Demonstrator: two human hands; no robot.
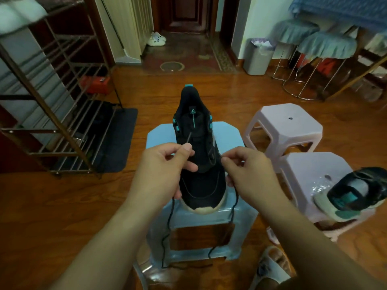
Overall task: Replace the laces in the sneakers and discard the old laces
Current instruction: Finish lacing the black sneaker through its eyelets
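Partly hidden behind both hands, the black mesh sneaker stood on the pale blue plastic stool. Left hand and right hand each pinched the thin black lace, its ends trailing floorward.

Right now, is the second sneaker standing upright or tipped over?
Tipped over. The second sneaker lies on its side on the pink stool, its sole and teal midsole facing the camera.

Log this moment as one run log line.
left hand: pinching lace tip | right hand: pinching other end | sneaker: on blue stool | lacing unfinished
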